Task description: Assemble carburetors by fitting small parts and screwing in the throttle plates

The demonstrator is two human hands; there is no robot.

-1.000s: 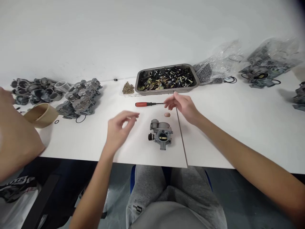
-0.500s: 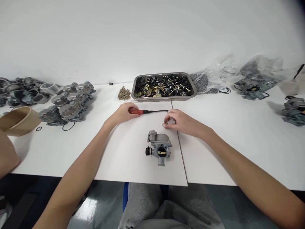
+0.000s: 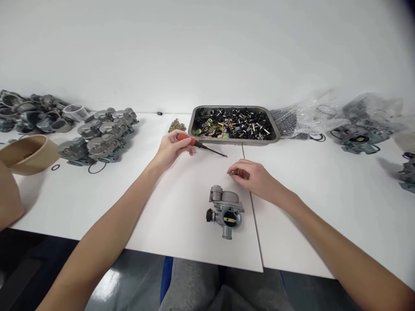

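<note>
My left hand [image 3: 175,149] is closed round the red handle of a screwdriver [image 3: 186,139]. Its dark shaft slants down to the right, the tip just above the white table. To the right, my right hand [image 3: 248,175] pinches a small, flat, brownish disc [image 3: 232,173], mostly covered by the fingers. Nearer me stands a grey metal carburetor [image 3: 229,211], touched by neither hand. It has a black knob on its left side, and a brass-coloured strip crosses its round bore.
Behind the hands are a metal tray [image 3: 277,134] of mixed small parts and a pile of brass-coloured screws [image 3: 177,125]. Several carburetors [image 3: 103,146], a tan bowl [image 3: 45,149] and someone's arm [image 3: 9,198] are at left. Plastic-bagged parts [image 3: 292,121] lie at right.
My left hand has lifted the screwdriver's handle, so the shaft now slopes downward. My right hand keeps its pinch, fingers curled further over the disc. The whole view has shifted slightly.
</note>
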